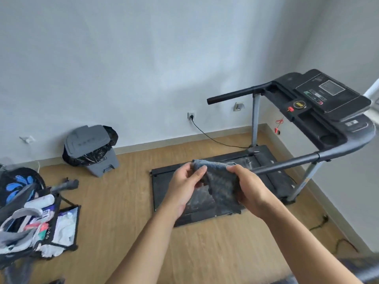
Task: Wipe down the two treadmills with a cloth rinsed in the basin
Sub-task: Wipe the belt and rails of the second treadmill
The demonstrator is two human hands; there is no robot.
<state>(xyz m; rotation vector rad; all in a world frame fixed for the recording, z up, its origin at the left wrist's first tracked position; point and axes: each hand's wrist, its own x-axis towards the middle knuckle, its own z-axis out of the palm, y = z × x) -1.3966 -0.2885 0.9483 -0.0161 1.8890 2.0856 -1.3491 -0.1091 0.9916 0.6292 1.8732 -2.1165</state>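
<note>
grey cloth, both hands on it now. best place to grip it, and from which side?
Top edge of the cloth, one corner per hand, coming in from either side, as the left hand and right hand do now. It is limp and hangs below that edge, so fingers at the corners keep it spread.

We see soft, even light; a faint shadow bands the white wall (143, 58) above the treadmill (258, 152), whose belt (168, 193) shows pale glare. Left of the treadmill the skirting (164, 141) bows; below it the view blurs.
</note>
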